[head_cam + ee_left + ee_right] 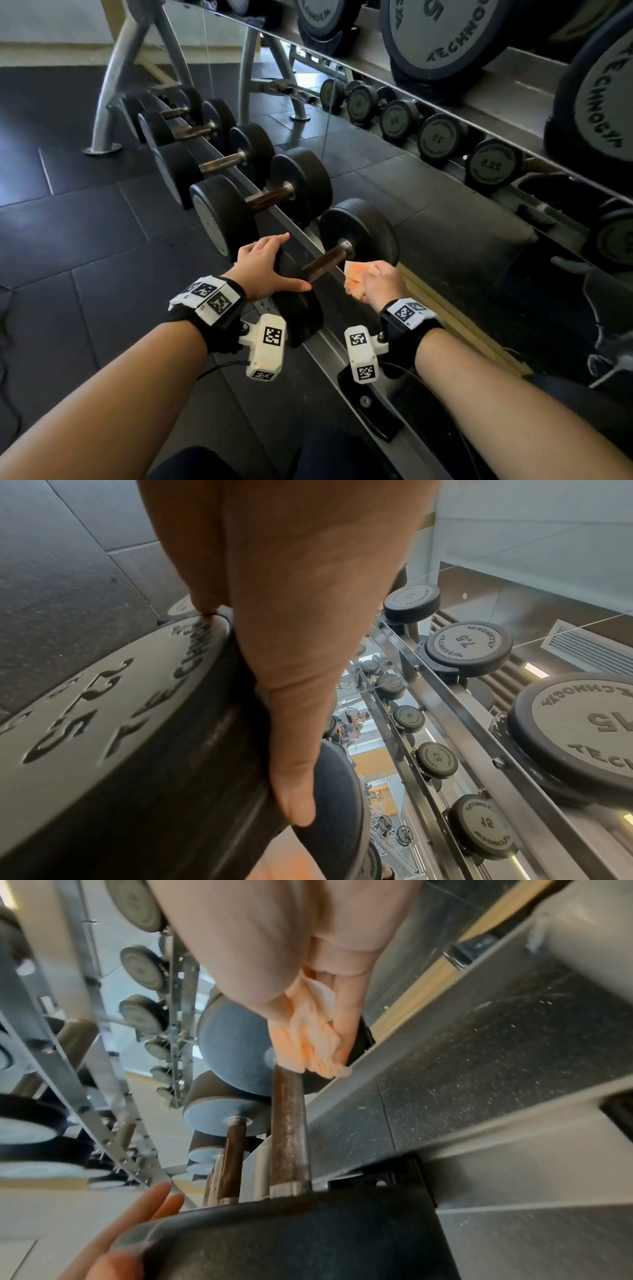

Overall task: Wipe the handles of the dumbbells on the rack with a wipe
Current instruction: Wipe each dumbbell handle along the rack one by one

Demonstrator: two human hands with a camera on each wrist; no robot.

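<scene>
The nearest dumbbell lies on the low rack, with a rusty brown handle point(323, 263) point(287, 1123) between two black heads. My left hand point(287, 262) point(274, 642) rests flat on its near head point(301, 315) point(137, 723) point(291, 1240), with straight fingers point(154, 1207) spread over the rim. My right hand point(375, 277) point(274, 947) grips a crumpled orange wipe point(354, 279) point(308, 1039). The wipe touches the handle's far end, close to the far head point(359, 229).
Several more dumbbells point(274, 198) with brown handles line the rack rail point(325, 342) to the far left. A mirror point(442, 137) on the right reflects the row. Larger dumbbells point(445, 34) sit on the shelf above. A grey rack leg point(113, 85) stands on the black floor tiles point(68, 240).
</scene>
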